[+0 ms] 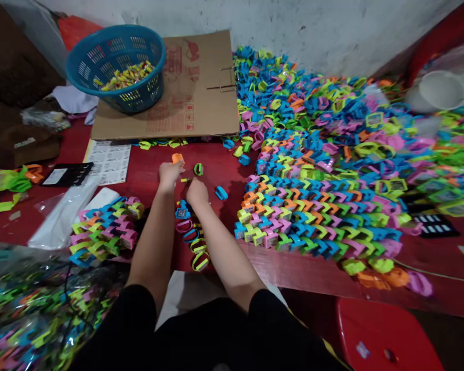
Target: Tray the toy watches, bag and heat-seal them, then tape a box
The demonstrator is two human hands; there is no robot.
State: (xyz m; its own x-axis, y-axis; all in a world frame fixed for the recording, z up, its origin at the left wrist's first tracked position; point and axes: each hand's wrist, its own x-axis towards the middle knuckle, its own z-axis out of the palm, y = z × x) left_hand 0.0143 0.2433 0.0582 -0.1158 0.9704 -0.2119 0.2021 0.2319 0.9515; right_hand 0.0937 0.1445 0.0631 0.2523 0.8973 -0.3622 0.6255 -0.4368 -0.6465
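Observation:
My left hand [169, 174] is closed on an orange toy watch [177, 158] above the red table. Close beside it, my right hand [197, 194] has its fingers curled together; what they hold, if anything, is hidden. A small yellow piece [184, 180] shows between the two hands. Just beyond the right hand lies a green toy watch [198, 169], and a blue toy watch [221, 193] rests to its right. Under my forearms runs a short row of toy watches, among them a blue one [182, 211], a pink one [184, 225] and a yellow one [200, 260].
A blue basket [116, 98] with small yellow pieces stands on flat cardboard [212, 113]. Rows of watches [313, 216] and a large loose heap [313, 108] cover the right. At left are a smaller stack [104, 229], plastic bags [65, 216] and a printed sheet [110, 161]. A red stool [386, 335] stands below.

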